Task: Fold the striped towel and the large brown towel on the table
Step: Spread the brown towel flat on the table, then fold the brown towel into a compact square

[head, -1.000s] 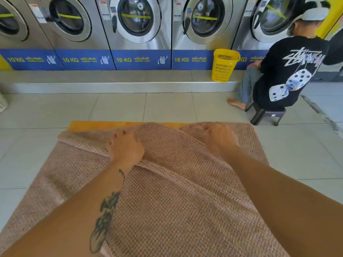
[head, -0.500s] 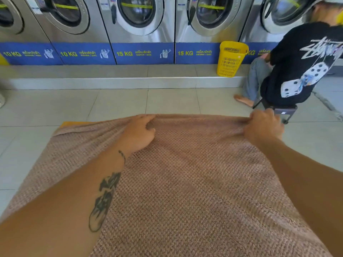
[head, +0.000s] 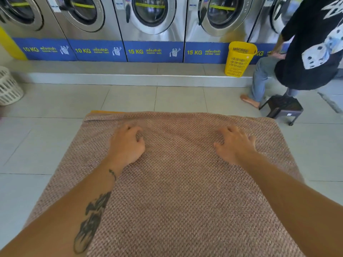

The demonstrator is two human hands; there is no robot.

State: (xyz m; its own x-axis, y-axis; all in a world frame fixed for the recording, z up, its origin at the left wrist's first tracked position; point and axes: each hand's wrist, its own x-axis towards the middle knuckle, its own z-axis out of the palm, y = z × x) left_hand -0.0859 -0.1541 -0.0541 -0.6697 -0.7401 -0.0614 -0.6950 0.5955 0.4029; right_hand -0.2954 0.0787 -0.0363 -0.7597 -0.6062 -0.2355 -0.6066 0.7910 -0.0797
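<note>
The large brown towel (head: 178, 191) lies spread flat over the table, its far edge straight and covering nearly the whole top. Only a thin orange strip of the table (head: 104, 112) shows at the far left corner. My left hand (head: 128, 145) rests palm down on the towel left of centre, fingers curled loosely. Right of centre, my right hand (head: 234, 143) also rests on the cloth, with its fingers spread. Neither hand grips the fabric. No striped towel is in view.
A row of steel washing machines (head: 152, 19) stands on a raised step at the back. A yellow basket (head: 239, 59) sits on the step. A person in black (head: 313, 43) bends beside a dark stool (head: 283, 107) at right. A white basket (head: 8, 86) stands at left.
Both hands carried the towel's folded edge out to the far side of the table, let go, and drew back onto the flat cloth. The person at right has risen off the stool.
</note>
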